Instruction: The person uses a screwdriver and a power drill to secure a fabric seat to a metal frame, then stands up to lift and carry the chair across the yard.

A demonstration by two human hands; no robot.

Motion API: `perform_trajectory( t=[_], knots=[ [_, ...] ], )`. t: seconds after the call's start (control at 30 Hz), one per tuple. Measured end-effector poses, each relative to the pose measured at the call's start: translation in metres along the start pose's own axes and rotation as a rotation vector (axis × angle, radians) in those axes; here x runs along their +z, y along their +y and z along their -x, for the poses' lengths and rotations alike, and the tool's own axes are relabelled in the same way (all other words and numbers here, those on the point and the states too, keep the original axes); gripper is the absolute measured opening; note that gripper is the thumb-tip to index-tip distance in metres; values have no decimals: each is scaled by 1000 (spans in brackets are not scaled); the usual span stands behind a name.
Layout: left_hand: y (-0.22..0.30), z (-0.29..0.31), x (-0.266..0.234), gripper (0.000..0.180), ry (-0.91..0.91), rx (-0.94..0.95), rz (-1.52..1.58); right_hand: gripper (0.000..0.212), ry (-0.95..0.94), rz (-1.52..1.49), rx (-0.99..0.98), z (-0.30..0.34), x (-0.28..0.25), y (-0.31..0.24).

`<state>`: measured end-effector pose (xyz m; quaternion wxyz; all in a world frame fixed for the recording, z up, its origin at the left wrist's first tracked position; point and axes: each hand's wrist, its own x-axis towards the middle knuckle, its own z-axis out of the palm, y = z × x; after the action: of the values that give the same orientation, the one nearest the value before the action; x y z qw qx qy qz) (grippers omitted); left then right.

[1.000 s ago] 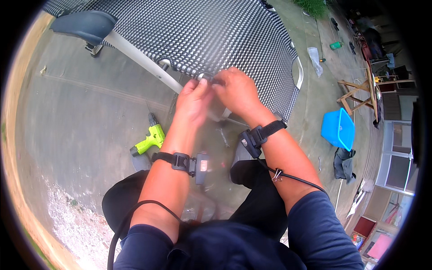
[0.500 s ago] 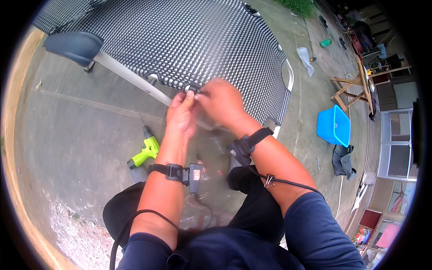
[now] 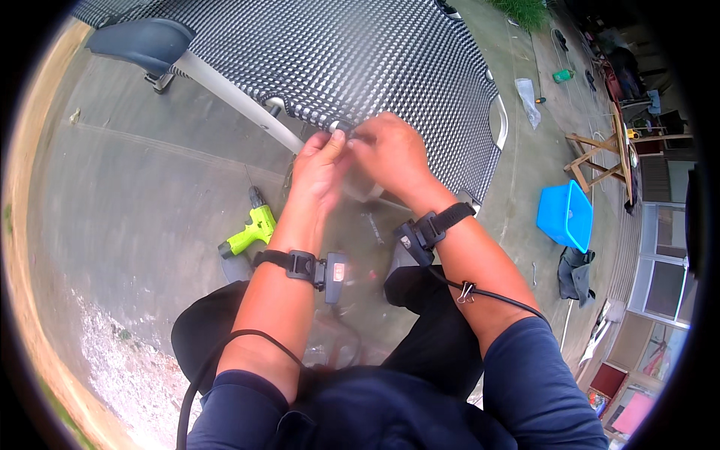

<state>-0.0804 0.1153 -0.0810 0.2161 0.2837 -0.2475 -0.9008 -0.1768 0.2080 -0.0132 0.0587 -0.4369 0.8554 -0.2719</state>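
The woven seat (image 3: 405, 60) filled the top of my head view: black-and-white checked mesh on a pale tube frame (image 3: 240, 105), hazed by a blurred streak down its middle. At its left end I saw a dark grey armrest (image 3: 142, 45). Off the seat's near left side, a lime-green drill (image 3: 259, 225) lay on the concrete floor (image 3: 165, 165).

At the seat's near edge I had the left hand (image 3: 319, 169), thumb and fingers clamped on a small fitting (image 3: 342, 126). Just right of it, the right hand (image 3: 397, 154) had its fingers bunched together at that same spot; I couldn't tell whether they gripped anything.

Right of the seat lay a clear plastic bag (image 3: 528, 101), contents unreadable to me. Nearer on that side was a blue tub (image 3: 553, 214); I couldn't make out what it held.

Concrete stretched away from the seat's left rail, and another strip separated its right edge from the tub. Farther right of the seat, a wooden trestle (image 3: 581, 161) bounded that strip.
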Motion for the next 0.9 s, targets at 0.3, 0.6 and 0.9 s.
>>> perform_trajectory(
  t=[0.3, 0.6, 0.9],
  knots=[
    [0, 1, -3, 18, -43, -10, 36, 19, -2, 11, -48, -3, -2, 3],
    [10, 2, -7, 27, -73, -28, -6, 22, -93, 13, -5, -6, 1, 7],
    [7, -3, -7, 27, -101, -62, 83, 25, -79, -60, 26, -5, 4, 8]
  ],
)
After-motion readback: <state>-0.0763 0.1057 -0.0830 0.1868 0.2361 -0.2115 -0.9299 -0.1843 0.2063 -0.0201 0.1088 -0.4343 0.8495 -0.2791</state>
